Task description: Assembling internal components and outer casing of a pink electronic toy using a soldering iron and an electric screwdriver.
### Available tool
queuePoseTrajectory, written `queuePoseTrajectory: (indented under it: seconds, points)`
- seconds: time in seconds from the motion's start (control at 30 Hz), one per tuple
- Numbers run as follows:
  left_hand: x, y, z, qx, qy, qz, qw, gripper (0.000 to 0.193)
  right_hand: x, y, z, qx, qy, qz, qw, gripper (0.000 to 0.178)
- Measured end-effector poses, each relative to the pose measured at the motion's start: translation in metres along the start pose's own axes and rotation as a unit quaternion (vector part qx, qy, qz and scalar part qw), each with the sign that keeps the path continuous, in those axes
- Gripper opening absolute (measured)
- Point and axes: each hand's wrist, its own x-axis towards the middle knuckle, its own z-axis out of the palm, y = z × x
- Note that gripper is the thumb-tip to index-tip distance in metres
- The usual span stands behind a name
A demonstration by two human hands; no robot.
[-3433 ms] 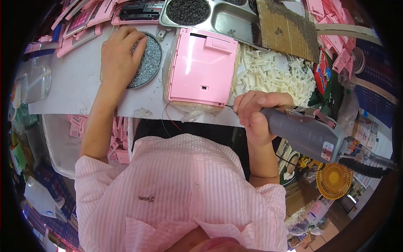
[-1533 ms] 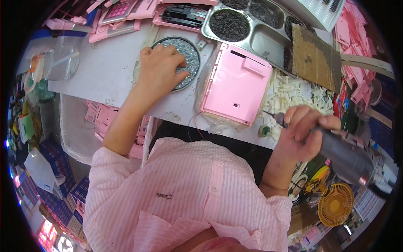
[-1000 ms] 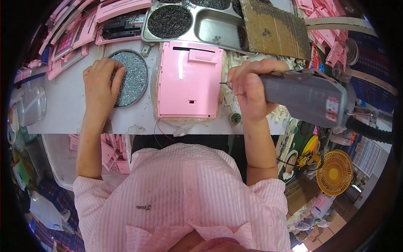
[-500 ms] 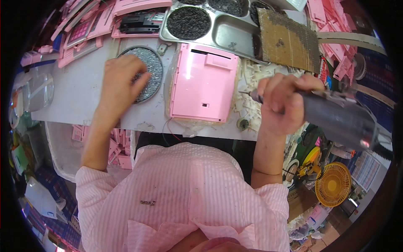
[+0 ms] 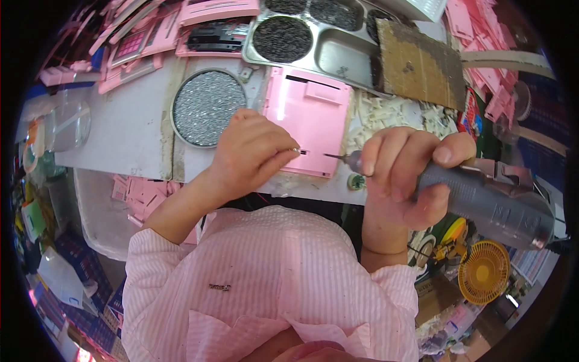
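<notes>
My left hand (image 5: 252, 155) is closed in a pinch over the lower part of a pink plastic housing (image 5: 307, 123), with small silver screws (image 5: 296, 149) showing at the fingertips. My right hand (image 5: 410, 169) is wrapped round a grey electric screwdriver (image 5: 482, 196), held nearly level. Its thin bit (image 5: 335, 157) points left and hovers over the housing's right side, a short way from the left fingertips. Left of the housing stands a round dish (image 5: 209, 107) full of small silver screws. The housing lies flat on the table.
A metal compartment tray (image 5: 338, 60) with dark screws stands at the back, partly under a brown cardboard piece (image 5: 420, 63). White plastic parts (image 5: 386, 114) lie right of the housing. Pink parts pile up at both back corners. A clear bin (image 5: 102, 223) sits below the left table edge.
My left hand has moved right from the screw dish to the housing, with screws in its fingertips. The screwdriver has come left and slightly down, its bit now over the housing.
</notes>
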Motion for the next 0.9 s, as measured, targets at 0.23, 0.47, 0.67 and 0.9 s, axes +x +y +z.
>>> queuePoseTrajectory:
  seconds: [0.23, 0.47, 0.67, 0.9]
  points:
    - [0.011, 0.008, 0.02, -0.03, -0.022, 0.059, 0.998, 0.021, -0.001, -0.008, -0.001, -0.023, -0.044, -0.001, 0.999, 0.033]
    - [0.013, 0.006, 0.024, -0.029, -0.028, 0.07, 0.997, 0.021, -0.006, -0.004, 0.01, -0.046, 0.027, 0.036, 0.998, 0.033]
    - [0.021, 0.0, 0.025, -0.025, -0.042, 0.06, 0.997, 0.019, -0.005, 0.006, -0.007, 0.023, 0.02, 0.02, 0.999, 0.032]
    - [0.039, -0.033, 0.021, -0.07, -0.08, -0.056, 0.993, 0.013, 0.038, 0.045, -0.056, -0.085, 0.101, -0.087, 0.987, 0.024]
